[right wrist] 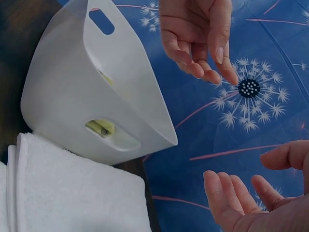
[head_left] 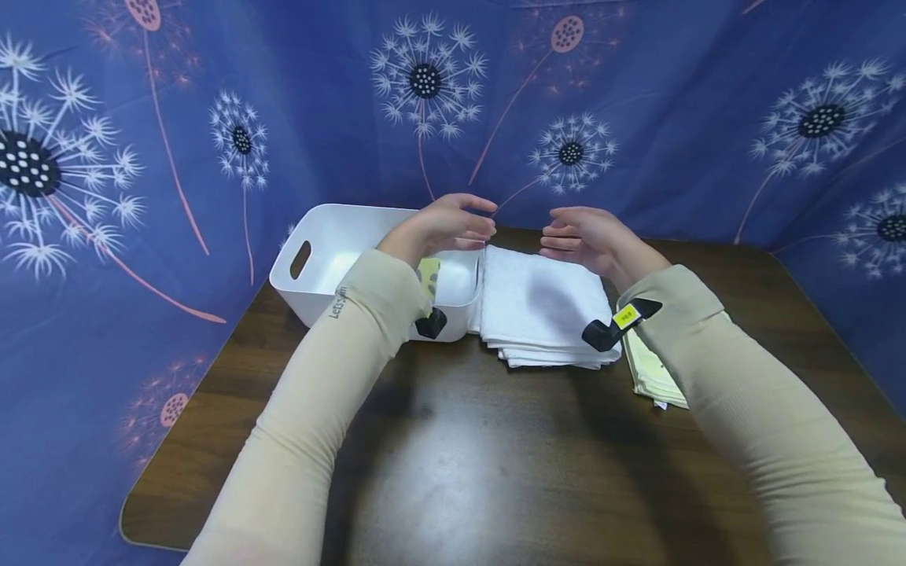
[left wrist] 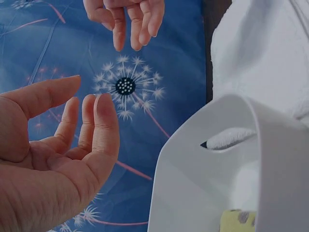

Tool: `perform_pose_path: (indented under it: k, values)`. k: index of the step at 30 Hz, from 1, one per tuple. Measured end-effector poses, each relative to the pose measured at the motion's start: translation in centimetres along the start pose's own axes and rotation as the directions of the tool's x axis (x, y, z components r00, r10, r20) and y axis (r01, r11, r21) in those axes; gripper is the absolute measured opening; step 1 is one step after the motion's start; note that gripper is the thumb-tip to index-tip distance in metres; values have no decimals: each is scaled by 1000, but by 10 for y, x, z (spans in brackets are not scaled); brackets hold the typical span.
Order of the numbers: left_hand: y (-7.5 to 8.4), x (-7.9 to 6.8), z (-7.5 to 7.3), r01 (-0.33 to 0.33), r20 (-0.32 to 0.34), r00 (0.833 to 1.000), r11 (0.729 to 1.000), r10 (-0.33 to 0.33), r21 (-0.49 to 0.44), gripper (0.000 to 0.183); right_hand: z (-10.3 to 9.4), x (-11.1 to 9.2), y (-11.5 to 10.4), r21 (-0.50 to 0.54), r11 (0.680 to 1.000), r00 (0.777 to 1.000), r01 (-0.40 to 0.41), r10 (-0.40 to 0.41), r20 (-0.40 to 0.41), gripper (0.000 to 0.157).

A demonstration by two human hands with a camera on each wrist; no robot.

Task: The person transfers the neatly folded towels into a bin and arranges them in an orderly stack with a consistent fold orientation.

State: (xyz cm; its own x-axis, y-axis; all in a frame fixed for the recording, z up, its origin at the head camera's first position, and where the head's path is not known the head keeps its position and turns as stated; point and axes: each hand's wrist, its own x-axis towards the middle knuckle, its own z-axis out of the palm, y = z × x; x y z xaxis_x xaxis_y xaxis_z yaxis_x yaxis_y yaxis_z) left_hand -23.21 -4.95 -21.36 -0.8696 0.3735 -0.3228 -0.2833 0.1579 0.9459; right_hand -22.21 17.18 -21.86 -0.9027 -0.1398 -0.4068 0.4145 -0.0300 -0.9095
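Observation:
My left hand hovers above the right end of a white plastic bin, holding nothing, its fingers loosely bent. Facing it across a gap, my right hand is over a stack of folded white towels, also empty and relaxed. Inside the bin lies a yellow cloth with grey spots, mostly hidden by the bin wall and my left sleeve. The towels stand right beside the bin, folded edges toward me. In the right wrist view, yellow fabric shows through the bin's handle slot.
A stack of folded pale yellow cloths lies right of the towels, partly under my right forearm. Everything stands on a dark wooden table. Behind it hangs a blue curtain with dandelion prints.

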Motion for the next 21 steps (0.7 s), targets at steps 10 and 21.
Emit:
perform_pose_path:
  k: [10,21]
  values:
    - [-3,8,19,-4,26,1000,1000,5,-23,45,-17,-6,-1,28,999,1000,-21,22,-17,55]
    - [-9,17,39,-7,0,1000,999,7,-38,42,-32,-7,4,36,999,998,-31,32,-54,56]
